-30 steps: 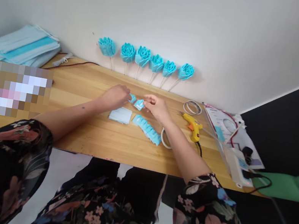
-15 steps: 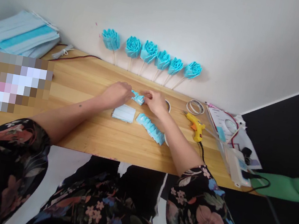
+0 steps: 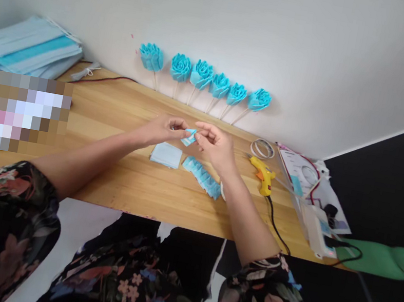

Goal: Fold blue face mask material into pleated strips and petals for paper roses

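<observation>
Between my two hands is a small folded blue petal, with a white patch on its face. My left hand pinches its left side, and my right hand pinches the right side with its other fingers loosely curled. Just below my left hand lies a stack of pale blue cut rectangles that look like mask fabric. A slanting row of folded blue petals lies on the wooden table below my right hand. A white roll shows partly behind my right forearm.
Several blue fabric flowers on sticks lean against the wall. At the right are a yellow glue gun, a tape roll, a power strip and papers. Face masks are piled at the far left, near a blurred-out patch.
Both hands have come together and turned, now holding one folded petal up between them. Before, they were spread over a short row of blue pieces lower on the table.
</observation>
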Demonstrator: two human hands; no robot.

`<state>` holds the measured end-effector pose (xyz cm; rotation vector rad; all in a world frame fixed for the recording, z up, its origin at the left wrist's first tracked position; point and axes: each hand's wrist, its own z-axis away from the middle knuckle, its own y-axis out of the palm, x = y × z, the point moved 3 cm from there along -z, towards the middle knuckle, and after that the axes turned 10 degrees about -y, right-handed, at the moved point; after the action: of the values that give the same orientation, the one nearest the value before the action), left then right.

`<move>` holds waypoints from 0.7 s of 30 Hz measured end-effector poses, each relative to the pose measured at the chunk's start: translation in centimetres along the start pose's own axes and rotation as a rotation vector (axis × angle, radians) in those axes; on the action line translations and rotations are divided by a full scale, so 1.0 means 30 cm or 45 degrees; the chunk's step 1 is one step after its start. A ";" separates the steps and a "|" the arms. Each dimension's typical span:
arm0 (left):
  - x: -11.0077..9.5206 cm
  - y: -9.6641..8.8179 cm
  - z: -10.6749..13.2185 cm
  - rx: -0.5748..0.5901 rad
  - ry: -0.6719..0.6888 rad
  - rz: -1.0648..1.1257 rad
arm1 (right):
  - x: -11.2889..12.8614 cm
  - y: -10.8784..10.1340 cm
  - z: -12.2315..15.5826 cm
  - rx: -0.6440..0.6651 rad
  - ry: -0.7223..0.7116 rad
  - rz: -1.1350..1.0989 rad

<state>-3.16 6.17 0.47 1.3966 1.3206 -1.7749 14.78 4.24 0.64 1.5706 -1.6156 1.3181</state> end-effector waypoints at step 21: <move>0.016 0.028 0.005 -0.005 -0.084 0.191 | -0.038 -0.001 0.053 0.205 0.153 -0.147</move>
<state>-2.67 5.77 -0.30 1.3850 1.1531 -1.7033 15.42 3.33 -0.96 1.6180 -1.3554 1.4805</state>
